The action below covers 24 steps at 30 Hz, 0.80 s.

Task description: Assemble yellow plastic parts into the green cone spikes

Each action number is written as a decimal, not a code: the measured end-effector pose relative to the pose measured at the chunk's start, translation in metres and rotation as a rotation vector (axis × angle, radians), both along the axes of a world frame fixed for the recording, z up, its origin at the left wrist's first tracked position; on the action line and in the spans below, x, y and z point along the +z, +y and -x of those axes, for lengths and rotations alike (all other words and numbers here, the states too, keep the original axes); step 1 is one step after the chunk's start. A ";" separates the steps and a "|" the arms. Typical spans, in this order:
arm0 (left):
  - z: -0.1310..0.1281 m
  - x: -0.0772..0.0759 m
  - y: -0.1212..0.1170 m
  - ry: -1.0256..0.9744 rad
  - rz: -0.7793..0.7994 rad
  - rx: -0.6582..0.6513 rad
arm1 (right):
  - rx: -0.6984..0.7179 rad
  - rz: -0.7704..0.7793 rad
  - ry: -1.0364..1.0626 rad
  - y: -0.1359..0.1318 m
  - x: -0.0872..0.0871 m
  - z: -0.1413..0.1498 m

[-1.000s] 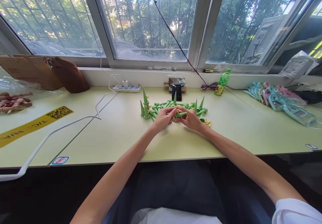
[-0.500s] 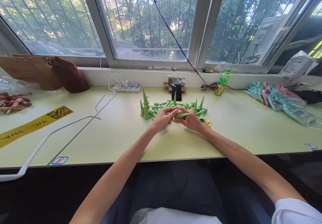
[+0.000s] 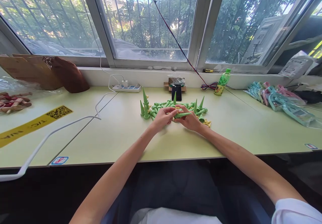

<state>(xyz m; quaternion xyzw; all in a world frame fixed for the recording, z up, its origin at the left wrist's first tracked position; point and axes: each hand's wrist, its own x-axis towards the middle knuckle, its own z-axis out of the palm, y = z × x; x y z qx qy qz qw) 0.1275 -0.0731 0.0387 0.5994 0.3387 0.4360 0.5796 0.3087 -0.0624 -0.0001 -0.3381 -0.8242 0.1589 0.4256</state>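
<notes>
Between my two hands lies a green plastic spike point(image 3: 183, 115), held nearly level with its tip to the right. My left hand point(image 3: 163, 117) is closed, thumb and fingertips pinching at the spike's base end, where a bit of yellow shows. My right hand point(image 3: 190, 119) has its fingers closed around the spike's body from the right. Behind and beside the hands spreads a pile of similar green spikes point(image 3: 157, 106), some standing upright, such as the tall spike point(image 3: 145, 98) on the left. Small yellow pieces point(image 3: 207, 123) lie by my right wrist.
A black phone point(image 3: 176, 92) leans on a small box behind the pile. A power strip point(image 3: 127, 88) with a white cable, a green drink bottle point(image 3: 222, 82) and bagged pastel straps point(image 3: 279, 100) stand around. A brown bag point(image 3: 65, 76) sits far left.
The green spike has shifted slightly to the right and turned a little between my fingers. Both hands stay in nearly the same place above the table.
</notes>
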 end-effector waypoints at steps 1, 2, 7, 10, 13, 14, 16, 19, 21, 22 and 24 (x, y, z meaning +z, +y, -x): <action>0.000 0.000 0.000 0.005 -0.003 -0.002 | 0.009 0.005 0.002 0.000 0.000 0.000; 0.000 -0.001 0.001 0.012 -0.010 -0.005 | 0.014 0.011 0.000 0.000 -0.001 0.000; 0.001 -0.006 0.004 0.050 -0.063 -0.002 | 0.014 0.023 -0.019 0.001 -0.004 0.000; 0.001 -0.006 0.004 0.073 -0.106 0.012 | 0.028 0.019 -0.014 0.001 -0.006 0.001; 0.000 -0.005 0.003 0.100 -0.152 0.034 | 0.025 0.008 -0.021 0.000 -0.005 0.002; -0.001 -0.004 0.003 0.106 -0.164 0.043 | 0.025 0.003 -0.025 -0.001 -0.004 0.002; -0.002 -0.004 0.002 0.116 -0.180 0.059 | 0.028 -0.006 -0.031 -0.003 -0.003 0.002; -0.002 -0.006 0.004 0.128 -0.193 0.078 | 0.043 -0.003 -0.035 -0.004 -0.001 0.002; -0.002 -0.009 0.006 0.135 -0.202 0.094 | 0.054 0.005 -0.035 -0.005 -0.001 0.003; -0.002 -0.011 0.007 0.137 -0.206 0.103 | 0.059 0.007 -0.036 -0.005 -0.002 0.003; -0.001 -0.015 0.009 0.141 -0.215 0.116 | 0.069 0.004 -0.035 -0.004 -0.003 0.003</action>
